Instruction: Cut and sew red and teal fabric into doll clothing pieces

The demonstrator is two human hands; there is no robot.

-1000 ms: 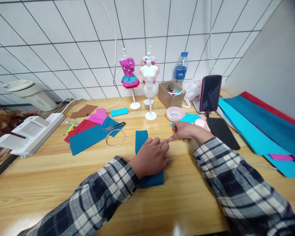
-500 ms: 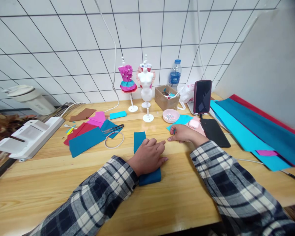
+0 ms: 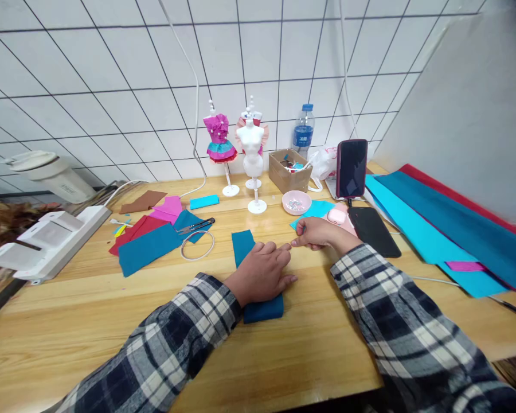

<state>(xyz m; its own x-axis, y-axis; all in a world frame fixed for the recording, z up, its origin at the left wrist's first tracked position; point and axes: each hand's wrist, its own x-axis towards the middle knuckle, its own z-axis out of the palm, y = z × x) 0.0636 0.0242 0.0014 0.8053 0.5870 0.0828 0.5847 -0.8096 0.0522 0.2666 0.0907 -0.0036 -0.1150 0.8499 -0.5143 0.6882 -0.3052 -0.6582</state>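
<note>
A folded dark teal strip of crepe-like paper or cloth (image 3: 263, 310) lies on the table before me, its far end and near end showing. Across its middle lies my left hand (image 3: 264, 275), palm down with fingers bent, holding the strip against the table; its thumb points right. Just to the right, my right hand (image 3: 316, 234) is closed in a pinch, its thumb tip close to the left fingertips. Whatever sits between the right fingers is hidden or too small to make out. A small pink bowl of beads or sequins (image 3: 296, 203) stands beyond the right hand.
Behind stand a bare white dress form (image 3: 253, 155) and a dressed one (image 3: 219, 137). A cardboard box (image 3: 289, 172), a bottle (image 3: 303, 135) and a propped phone (image 3: 351, 169) are near the wall. Thread snips (image 3: 198, 225), a ring (image 3: 198, 245) and coloured sheets (image 3: 152, 249) lie left.
The view has shifted slightly, so the objects sit a little further left. Both hands keep nearly the same pose, the left on the teal strip and the right pinched beside it.
</note>
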